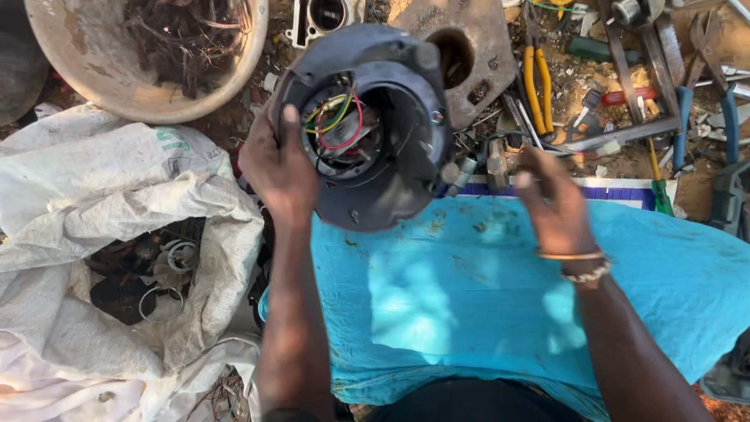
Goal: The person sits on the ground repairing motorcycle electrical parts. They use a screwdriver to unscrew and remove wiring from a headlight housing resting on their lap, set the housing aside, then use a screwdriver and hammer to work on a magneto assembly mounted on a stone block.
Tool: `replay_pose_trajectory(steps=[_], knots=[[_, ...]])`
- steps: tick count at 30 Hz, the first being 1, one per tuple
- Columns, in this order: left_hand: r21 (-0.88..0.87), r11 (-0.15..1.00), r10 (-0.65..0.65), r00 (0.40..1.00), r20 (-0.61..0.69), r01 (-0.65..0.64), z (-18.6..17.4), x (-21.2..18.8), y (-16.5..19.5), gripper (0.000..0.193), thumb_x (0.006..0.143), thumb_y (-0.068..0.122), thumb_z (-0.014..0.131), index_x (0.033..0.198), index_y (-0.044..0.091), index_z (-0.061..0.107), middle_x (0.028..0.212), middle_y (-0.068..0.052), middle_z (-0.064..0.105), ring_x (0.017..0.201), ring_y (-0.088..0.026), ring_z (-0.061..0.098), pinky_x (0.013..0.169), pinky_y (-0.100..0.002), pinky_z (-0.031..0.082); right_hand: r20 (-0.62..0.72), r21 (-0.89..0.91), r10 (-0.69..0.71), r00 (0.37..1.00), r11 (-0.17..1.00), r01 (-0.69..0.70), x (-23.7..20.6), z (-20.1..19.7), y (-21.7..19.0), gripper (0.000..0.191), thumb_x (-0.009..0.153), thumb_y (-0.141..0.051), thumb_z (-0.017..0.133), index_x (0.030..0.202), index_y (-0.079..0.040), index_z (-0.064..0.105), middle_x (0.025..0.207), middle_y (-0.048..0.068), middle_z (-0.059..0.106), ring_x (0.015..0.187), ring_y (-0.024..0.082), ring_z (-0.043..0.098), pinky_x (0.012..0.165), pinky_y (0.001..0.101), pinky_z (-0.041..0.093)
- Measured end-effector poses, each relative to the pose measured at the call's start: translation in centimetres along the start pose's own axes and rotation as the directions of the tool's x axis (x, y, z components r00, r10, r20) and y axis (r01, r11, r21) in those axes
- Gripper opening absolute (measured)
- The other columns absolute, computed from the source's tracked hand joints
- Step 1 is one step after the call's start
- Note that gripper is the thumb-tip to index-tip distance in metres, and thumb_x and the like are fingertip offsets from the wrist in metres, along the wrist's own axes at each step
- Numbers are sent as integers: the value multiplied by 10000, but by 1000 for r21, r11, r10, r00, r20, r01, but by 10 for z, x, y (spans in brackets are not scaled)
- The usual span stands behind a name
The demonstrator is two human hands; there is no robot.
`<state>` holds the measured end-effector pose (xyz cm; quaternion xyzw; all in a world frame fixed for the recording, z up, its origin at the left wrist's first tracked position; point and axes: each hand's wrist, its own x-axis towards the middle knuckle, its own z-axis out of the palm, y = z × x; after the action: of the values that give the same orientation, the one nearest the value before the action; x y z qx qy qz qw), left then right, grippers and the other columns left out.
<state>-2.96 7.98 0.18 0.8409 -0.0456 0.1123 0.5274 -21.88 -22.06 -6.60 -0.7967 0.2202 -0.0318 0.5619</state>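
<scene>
Head camera, looking steeply down, close over lap (single view).

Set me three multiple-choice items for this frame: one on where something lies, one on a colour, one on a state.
1. Where is the basin of tangled wire?
A. upper left, beyond the white sacks
B. on the blue cloth
C. under the right hand

2. What colour are the handles of the pliers lying past the round housing?
A. green
B. yellow
C. white

3. How is the round dark housing held?
A. lying flat on the cloth, untouched
B. gripped by both hands
C. lifted in the left hand alone

Answers:
1 A: the basin sits at the top left, above the white sacks, off the blue cloth.
2 B: the pliers have yellow handles.
3 C: the left hand grips the rim of the housing, while the right hand hovers apart from it, blurred.
</scene>
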Motion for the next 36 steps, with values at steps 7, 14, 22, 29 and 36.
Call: replay_pose_trajectory(steps=[7, 14, 22, 29, 36], knots=[[-83, 990, -128, 981, -144, 117, -26, 0, 56, 261, 1130, 138, 658, 1199, -108, 715, 952, -123, 655, 821, -143, 515, 741, -314, 416, 268, 803, -53, 962, 564, -193, 7, 66, -61, 797, 1054, -648, 311, 1577, -50, 366, 1536, 113, 517, 1382, 252, 557, 1196, 457, 459], [-235, 972, 16, 1000, -17, -20, -2, -20, 72, 349, 1104, 137, 615, 1420, -6, 645, 1049, -29, 749, 828, -56, 556, 759, -246, 468, 24, 638, 111, 994, 764, -100, -2, 42, -72, 482, 958, -123, 741, 1387, -25, 546, 1268, 29, 623, 1115, 137, 612, 940, 307, 505], [-314, 936, -99, 974, 204, 161, 27, -52, 53, 473, 1028, 242, 685, 1417, -18, 620, 1216, -94, 744, 1057, -113, 650, 954, -272, 537, -13, 466, 198, 980, 868, -169, -8, 17, -32, 285, 855, -33, 741, 1131, 17, 697, 1020, 44, 746, 905, 129, 691, 818, 302, 565], [-506, 844, -31, 960, 278, 174, 23, -64, 15, 617, 1086, 445, 623, 1466, -39, 578, 1421, -138, 667, 1311, -201, 635, 1158, -350, 490, -37, 168, 50, 998, 985, -43, -19, 26, 29, 277, 859, -31, 751, 1133, -16, 717, 1044, 69, 693, 893, 136, 652, 788, 305, 547], [-129, 990, 92, 966, 240, -62, 34, -64, 30, 642, 1011, 355, 703, 1501, -14, 512, 1386, -203, 648, 1285, -299, 631, 1119, -399, 494, -5, 457, 312, 950, 846, -276, -18, 31, 33, 326, 865, -110, 761, 1140, 46, 681, 1020, 81, 729, 889, 150, 674, 791, 322, 561]])
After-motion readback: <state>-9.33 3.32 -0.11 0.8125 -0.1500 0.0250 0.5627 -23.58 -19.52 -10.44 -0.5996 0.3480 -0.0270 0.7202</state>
